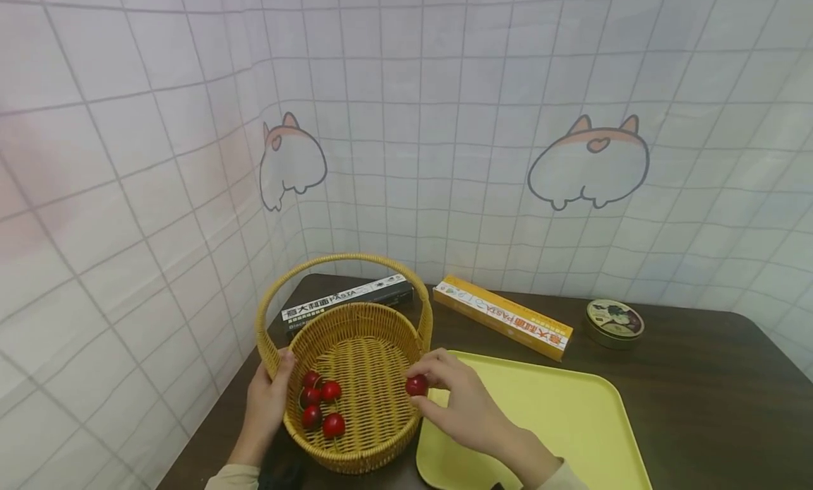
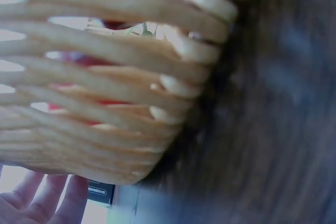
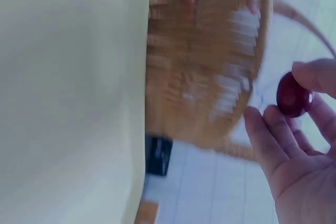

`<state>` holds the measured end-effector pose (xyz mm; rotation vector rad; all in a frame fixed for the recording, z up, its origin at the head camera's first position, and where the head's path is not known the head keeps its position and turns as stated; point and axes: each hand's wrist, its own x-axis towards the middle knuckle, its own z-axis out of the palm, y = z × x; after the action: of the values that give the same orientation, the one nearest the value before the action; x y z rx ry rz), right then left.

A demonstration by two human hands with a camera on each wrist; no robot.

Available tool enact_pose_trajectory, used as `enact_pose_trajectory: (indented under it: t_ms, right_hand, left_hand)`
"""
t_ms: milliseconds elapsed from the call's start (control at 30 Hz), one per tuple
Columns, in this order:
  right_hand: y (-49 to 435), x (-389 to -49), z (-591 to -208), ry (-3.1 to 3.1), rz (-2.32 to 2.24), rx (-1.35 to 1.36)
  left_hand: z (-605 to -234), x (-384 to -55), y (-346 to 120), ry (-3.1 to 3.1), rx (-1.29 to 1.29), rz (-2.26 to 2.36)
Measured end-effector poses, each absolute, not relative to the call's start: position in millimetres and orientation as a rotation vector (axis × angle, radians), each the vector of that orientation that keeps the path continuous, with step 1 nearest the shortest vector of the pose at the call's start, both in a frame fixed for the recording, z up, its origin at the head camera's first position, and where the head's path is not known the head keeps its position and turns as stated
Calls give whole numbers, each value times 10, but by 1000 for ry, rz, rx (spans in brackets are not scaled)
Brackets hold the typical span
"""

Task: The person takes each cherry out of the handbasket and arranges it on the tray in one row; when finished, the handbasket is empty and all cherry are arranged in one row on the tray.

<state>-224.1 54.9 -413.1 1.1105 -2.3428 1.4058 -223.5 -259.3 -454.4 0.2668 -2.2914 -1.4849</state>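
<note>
A round woven basket [image 1: 356, 455] with a tall arched handle stands on the dark table. My left hand [image 1: 267, 395] grips its left rim at the handle's base, the thumb on top and the fingers outside the wall; in the left wrist view those fingers [image 2: 52, 200] show by the weave. Several red cherries [image 1: 333, 425] lie together on the left of the basket's floor. At the basket's right rim, my right hand [image 1: 466, 405] pinches one dark red cherry [image 1: 416, 385] between thumb and fingers. The right wrist view shows this cherry [image 3: 294, 95] up close, off the basket's side.
A yellow tray [image 1: 540, 405] lies right of the basket, under the right hand. Behind are a black pasta box [image 1: 349, 299], an orange pasta box [image 1: 502, 317] and a round tin [image 1: 614, 324]. A white grid-patterned cloth [image 1: 432, 158] hangs behind the table and along its left.
</note>
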Motion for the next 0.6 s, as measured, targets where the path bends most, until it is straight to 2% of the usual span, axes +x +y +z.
enact_pose_trajectory:
  t_ms: [167,400,600]
  right_hand:
    - [831,-2325,-4032,-2362,1517,1064]
    - [1200,-2474,-3947,-2443,1423,1061]
    - [1421,-2592,-3982,-2534,1387,913]
  left_hand:
    - [-4546,-2240,-2624,-2325,242,-1528]
    - [-4522,-2204,-2722,-2418,182,-1572]
    - [-4450,-2217,-2827,-2504,79,-1665]
